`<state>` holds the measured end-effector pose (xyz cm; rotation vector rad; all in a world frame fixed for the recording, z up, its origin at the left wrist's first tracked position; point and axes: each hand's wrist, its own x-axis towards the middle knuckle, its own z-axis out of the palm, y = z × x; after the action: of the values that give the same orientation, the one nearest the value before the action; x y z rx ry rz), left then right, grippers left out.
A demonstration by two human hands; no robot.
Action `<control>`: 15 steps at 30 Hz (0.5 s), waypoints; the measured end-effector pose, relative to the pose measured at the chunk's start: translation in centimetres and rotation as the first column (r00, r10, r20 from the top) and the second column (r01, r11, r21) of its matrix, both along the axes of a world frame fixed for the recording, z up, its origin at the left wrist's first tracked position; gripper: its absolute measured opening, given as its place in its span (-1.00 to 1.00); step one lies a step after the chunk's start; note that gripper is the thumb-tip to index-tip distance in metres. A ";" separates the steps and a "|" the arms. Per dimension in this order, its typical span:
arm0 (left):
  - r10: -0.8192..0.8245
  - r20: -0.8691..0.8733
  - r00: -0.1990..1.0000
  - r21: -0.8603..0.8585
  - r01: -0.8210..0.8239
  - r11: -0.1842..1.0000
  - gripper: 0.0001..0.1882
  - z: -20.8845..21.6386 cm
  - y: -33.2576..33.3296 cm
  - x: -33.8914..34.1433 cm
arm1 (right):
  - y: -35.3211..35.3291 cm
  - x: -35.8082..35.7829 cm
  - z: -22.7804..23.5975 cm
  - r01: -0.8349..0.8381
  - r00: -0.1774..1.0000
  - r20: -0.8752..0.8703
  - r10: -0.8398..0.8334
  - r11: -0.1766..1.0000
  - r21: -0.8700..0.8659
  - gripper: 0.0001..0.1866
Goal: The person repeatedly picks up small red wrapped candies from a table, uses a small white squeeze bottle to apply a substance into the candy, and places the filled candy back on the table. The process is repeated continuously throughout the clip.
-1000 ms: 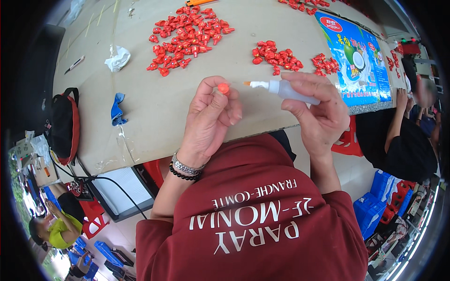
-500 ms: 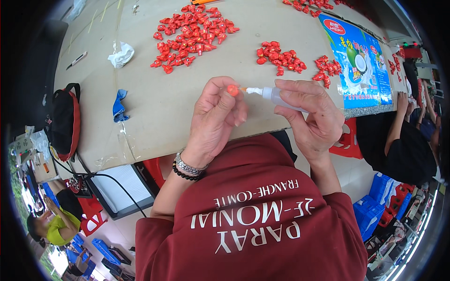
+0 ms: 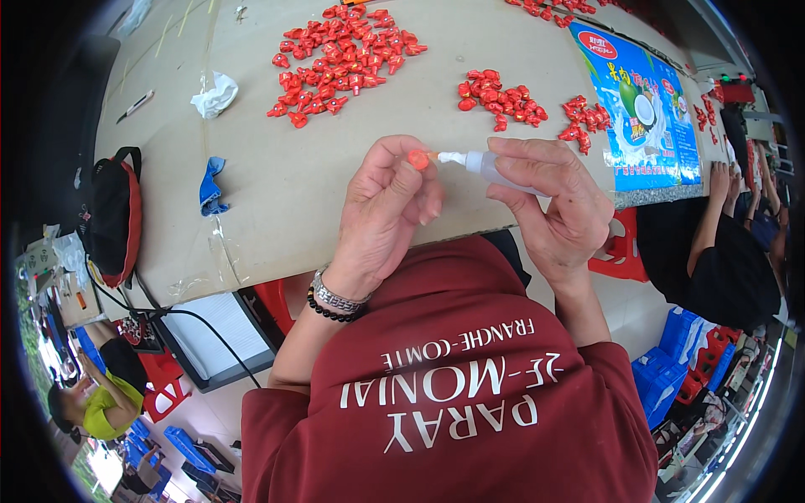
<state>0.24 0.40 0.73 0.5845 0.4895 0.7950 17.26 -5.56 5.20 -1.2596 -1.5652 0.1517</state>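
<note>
Left hand (image 3: 384,199) pinches a small red piece (image 3: 418,159); just right of that piece, the right hand (image 3: 563,189) clasps a translucent bottle (image 3: 491,169).

Bright, soft light; dark, fisheye-warped rim

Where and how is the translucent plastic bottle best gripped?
Probably grip the bottle by its wide body, coming from the right, as the right hand does: the narrow white neck and orange tip point left, toward the small red piece.
</note>
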 end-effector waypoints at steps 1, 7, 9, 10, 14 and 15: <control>0.004 -0.004 1.000 0.011 -0.004 1.000 -0.82 0.0 0.0 0.0 | 0.0 0.0 0.0 0.003 1.000 -0.001 -0.003 1.000 0.001 -0.67; 0.075 -0.071 0.995 0.099 -0.068 0.993 -0.82 0.0 0.2 0.0 | 0.0 0.0 0.2 0.005 1.000 -0.022 -0.004 0.999 0.042 -0.67; 0.105 -0.102 0.989 0.118 -0.093 0.989 -0.82 0.2 0.2 0.1 | 0.0 0.1 0.2 0.006 1.000 -0.008 -0.005 0.999 0.041 -0.67; 0.107 -0.103 0.989 0.125 -0.094 0.988 -0.82 0.2 0.2 0.0 | 0.0 0.1 0.2 0.004 1.000 0.004 -0.004 0.999 0.038 -0.68; 0.112 -0.097 0.989 0.141 -0.097 0.985 -0.83 0.1 0.2 0.0 | 0.0 0.1 0.1 0.014 1.000 0.012 -0.014 1.000 0.023 -0.68; 0.115 -0.094 0.989 0.143 -0.101 0.985 -0.83 0.2 0.2 -0.1 | 0.0 0.2 0.1 -0.001 0.999 0.041 0.001 1.000 0.008 -0.69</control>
<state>0.19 0.59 0.90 0.7338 0.5671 0.9106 17.45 -5.59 5.31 -1.2627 -1.5994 0.1207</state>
